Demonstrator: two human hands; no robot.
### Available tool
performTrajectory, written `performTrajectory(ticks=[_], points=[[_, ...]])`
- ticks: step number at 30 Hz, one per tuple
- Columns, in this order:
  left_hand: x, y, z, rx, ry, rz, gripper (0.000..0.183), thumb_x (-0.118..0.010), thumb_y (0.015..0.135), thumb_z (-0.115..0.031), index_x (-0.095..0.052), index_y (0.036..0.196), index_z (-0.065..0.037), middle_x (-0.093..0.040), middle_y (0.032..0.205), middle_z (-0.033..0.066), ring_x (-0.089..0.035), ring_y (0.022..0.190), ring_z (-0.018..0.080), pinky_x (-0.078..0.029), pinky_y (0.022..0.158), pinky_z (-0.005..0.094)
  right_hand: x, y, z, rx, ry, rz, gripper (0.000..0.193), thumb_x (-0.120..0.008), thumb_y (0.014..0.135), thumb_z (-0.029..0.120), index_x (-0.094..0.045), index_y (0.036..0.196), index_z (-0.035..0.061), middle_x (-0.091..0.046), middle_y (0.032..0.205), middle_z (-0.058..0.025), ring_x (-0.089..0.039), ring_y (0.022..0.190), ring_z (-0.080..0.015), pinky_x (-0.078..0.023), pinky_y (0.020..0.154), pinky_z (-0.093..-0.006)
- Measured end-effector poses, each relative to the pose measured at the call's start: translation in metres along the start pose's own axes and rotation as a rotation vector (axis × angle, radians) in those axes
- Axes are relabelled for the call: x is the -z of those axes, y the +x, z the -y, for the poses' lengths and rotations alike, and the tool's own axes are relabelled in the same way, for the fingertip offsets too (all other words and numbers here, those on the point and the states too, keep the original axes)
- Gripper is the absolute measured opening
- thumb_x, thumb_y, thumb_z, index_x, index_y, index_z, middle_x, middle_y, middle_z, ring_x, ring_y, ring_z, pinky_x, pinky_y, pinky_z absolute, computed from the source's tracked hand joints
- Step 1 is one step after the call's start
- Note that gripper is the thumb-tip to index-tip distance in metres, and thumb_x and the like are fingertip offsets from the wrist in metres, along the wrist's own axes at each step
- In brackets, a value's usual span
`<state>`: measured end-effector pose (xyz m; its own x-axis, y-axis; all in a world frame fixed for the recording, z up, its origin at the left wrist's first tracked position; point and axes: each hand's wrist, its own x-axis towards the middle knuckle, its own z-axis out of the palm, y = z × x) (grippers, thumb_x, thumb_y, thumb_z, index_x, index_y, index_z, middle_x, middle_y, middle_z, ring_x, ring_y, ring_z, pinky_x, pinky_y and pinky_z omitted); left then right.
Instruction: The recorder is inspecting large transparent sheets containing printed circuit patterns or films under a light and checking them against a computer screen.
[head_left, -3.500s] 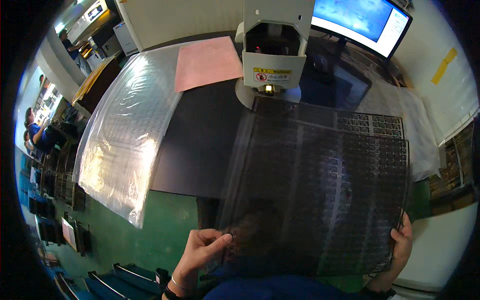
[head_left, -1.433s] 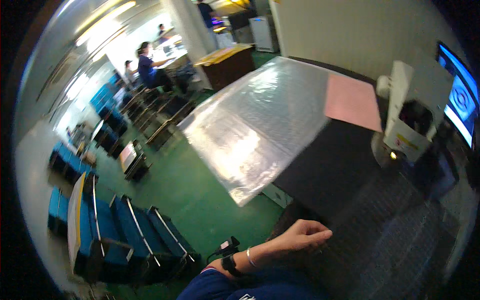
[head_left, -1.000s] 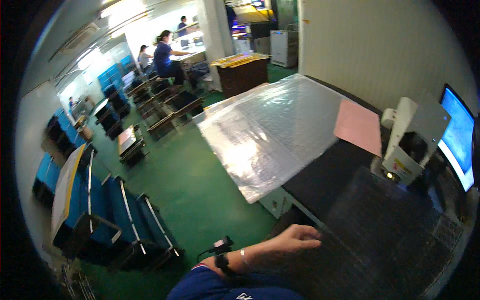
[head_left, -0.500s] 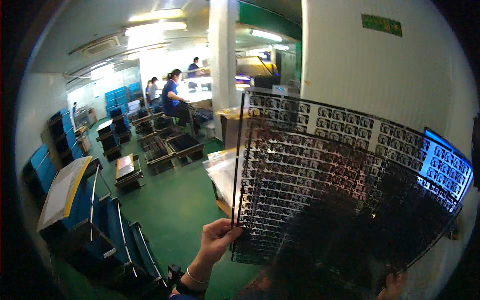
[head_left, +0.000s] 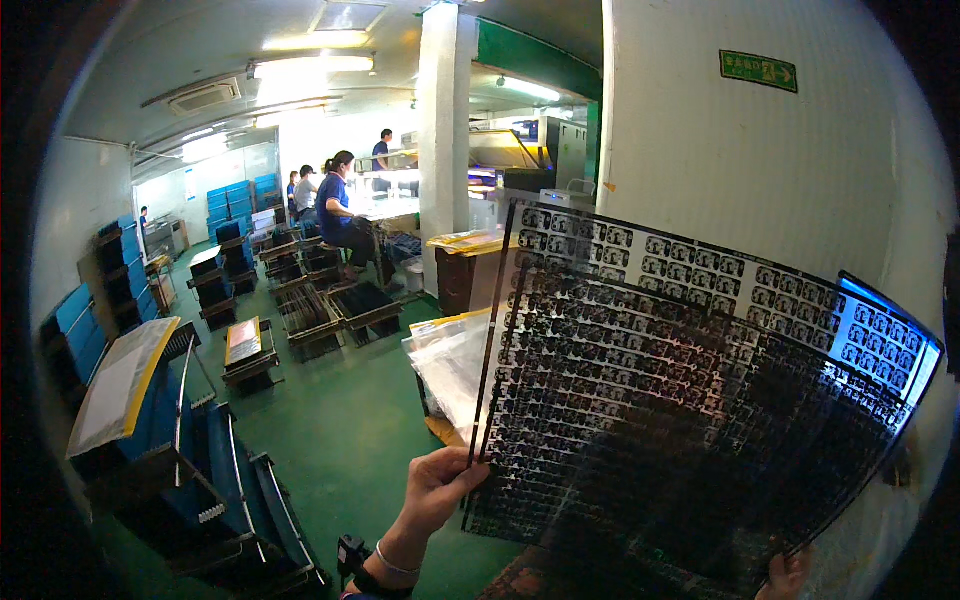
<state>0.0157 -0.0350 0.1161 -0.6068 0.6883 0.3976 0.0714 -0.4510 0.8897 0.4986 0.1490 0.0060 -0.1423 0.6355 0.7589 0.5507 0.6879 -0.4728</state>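
Head view: a person holds up dark patterned film (head_left: pixel 610 390) at a slant, before a pale wall (head_left: pixel 700 150) and above a green floor (head_left: pixel 350 420).
Left hand (head_left: pixel 438 490): grip closed, thumb and fingers pinching the film's left edge.
Right hand (head_left: pixel 786 575): at the lower right edge, partly hidden; how tightly its grip closes, one cannot tell.
Background: a seated co-worker (head_left: pixel 335 205) in blue.
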Motion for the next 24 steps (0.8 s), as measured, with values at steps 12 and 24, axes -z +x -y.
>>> performTrajectory(ticks=[12,24], points=[[-0.011,0.004,-0.011,-0.152,0.337,-0.095,0.023,-0.064,0.079,-0.011,-0.058,0.06,0.002,-0.046,0.051,-0.006,-0.035,0.048,0.0009,-0.025,0.04,0.0188,0.002,0.004,-0.009,0.369,-0.119,-0.12,0.038,-0.031,0.093,0.021,-0.059,0.106,-0.0029,-0.048,0.122,-0.0149,-0.055,0.09,-0.0268,-0.045,0.07,-0.0347],[-0.029,0.003,-0.015,-0.156,0.015,-0.046,0.008,-0.067,0.071,0.003,-0.06,0.076,0.003,-0.061,0.07,0.0034,-0.055,0.062,0.0051,-0.046,0.054,0.0178,-0.007,0.017,0.04,-0.437,0.549,-0.427,0.011,-0.057,0.083,0.015,-0.056,0.077,0.0059,-0.049,0.062,0.0019,-0.039,0.053,-0.0102,-0.034,0.053,-0.0283]])
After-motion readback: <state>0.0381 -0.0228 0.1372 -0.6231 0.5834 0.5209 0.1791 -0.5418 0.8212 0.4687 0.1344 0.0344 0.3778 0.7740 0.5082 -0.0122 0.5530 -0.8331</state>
